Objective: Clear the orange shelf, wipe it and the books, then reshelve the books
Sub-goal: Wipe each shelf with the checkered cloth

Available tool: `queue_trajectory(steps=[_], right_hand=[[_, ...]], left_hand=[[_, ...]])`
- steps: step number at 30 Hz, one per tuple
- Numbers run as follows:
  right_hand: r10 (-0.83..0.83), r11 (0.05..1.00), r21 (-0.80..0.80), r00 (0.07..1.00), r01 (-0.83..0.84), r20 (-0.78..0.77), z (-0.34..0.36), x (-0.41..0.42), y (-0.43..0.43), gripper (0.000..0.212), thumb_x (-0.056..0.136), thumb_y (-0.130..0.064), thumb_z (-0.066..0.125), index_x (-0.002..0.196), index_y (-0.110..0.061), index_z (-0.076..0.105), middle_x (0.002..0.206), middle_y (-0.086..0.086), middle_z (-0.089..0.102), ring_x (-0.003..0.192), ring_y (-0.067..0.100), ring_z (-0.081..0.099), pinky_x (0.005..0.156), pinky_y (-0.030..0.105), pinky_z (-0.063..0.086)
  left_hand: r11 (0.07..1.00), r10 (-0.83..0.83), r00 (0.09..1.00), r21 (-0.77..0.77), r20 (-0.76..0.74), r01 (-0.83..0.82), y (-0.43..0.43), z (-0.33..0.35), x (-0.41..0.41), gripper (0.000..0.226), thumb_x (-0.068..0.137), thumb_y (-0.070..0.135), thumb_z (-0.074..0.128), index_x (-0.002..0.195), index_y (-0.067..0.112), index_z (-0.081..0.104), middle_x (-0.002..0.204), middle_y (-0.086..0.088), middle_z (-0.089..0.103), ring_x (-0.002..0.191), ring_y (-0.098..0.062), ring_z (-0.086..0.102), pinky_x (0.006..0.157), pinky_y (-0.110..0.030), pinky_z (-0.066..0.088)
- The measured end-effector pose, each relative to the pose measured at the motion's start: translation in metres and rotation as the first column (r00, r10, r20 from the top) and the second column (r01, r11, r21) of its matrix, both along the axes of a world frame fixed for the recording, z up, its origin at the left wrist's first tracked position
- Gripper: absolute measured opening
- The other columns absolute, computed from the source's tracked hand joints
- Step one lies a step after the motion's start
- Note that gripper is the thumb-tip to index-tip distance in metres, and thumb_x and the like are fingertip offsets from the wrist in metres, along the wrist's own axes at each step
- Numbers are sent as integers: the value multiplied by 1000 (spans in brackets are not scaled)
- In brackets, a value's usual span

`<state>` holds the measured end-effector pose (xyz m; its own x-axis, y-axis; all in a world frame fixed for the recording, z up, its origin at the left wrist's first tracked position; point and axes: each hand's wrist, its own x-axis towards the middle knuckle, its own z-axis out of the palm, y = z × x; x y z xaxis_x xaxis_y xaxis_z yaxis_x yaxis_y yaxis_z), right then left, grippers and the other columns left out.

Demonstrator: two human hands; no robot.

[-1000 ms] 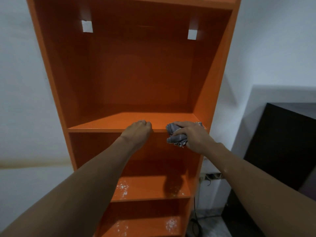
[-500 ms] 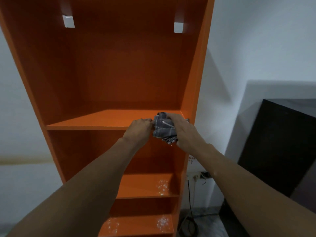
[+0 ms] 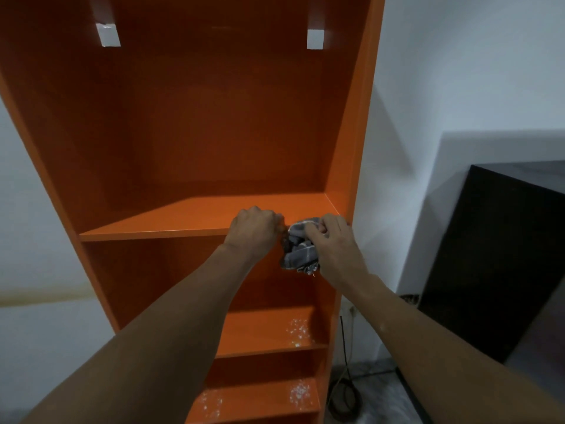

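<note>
1. The orange shelf (image 3: 214,123) fills the left and centre of the frame.
2. The right hand (image 3: 331,240) grasps a bunched grey cloth (image 3: 301,252) at the front right corner of the centre board.
3. The left hand (image 3: 253,231) is curled just left of the cloth, at the board's edge; I cannot tell if it pinches anything.
4. White specks (image 3: 298,328) dot the lower boards.
5. A dark cabinet (image 3: 504,255) stands at right.

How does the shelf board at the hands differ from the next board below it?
The upper board shows a smooth surface without specks; the lower board carries white specks near its right side. The left hand and the right hand, which grips a grey cloth, are at the upper board's front edge; nothing touches the lower board. Both are orange, and no books show on either.
</note>
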<state>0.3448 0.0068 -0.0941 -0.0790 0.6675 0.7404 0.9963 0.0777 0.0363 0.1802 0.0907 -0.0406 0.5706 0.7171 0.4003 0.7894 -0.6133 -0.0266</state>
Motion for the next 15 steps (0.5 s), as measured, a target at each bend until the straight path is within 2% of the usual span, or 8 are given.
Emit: queue_trajectory(steps=[3,5,8,11,13,15], right_hand=[[37,967,-251,998,-49,-52,-20,1,-8,49,67,7,74,105,-16,53,99,8,51,87,24,47,68,32,43],[28,928,-368,996,-57,-84,-38,-2,-15,43,77,6,66,112,-17,54,108,3,48,94,17,39,77,26,35],[19,927,-366,983,-86,-181,-47,-10,-17,41,82,-1,67,113,-22,51,108,-4,49,93,10,37,78,22,31],[-31,919,-380,944,-103,-330,-31,-15,-16,37,83,-13,71,102,-26,42,96,-7,56,84,13,52,72,28,46],[-66,926,-368,922,-86,-381,-19,-15,-18,31,85,-11,69,99,-23,43,88,-4,60,79,16,57,69,32,51],[-91,933,-355,919,-56,-383,-9,-14,-23,26,84,-5,68,99,-17,50,87,-3,62,79,17,58,70,31,49]], left_hand=[[998,-15,999,-53,34,17,1,0,-2,30,100,35,49,122,23,66,119,-11,69,108,-32,64,87,-45,54],[998,-10,999,-63,49,13,1,-1,-4,30,100,35,50,123,25,65,116,-9,70,104,-33,65,83,-44,55],[998,2,998,-55,62,1,-2,-2,-2,33,99,36,52,127,23,62,112,-10,70,101,-34,65,82,-44,55],[999,14,997,-47,73,-11,-7,-2,0,32,99,33,53,125,17,63,106,-10,70,97,-33,66,79,-43,56],[998,21,996,-62,82,-16,-9,0,1,30,99,30,54,123,15,63,105,-11,70,96,-32,66,77,-41,56],[998,8,998,-63,56,-5,-13,2,1,28,100,27,52,121,13,63,109,-10,69,97,-31,66,77,-41,54]])
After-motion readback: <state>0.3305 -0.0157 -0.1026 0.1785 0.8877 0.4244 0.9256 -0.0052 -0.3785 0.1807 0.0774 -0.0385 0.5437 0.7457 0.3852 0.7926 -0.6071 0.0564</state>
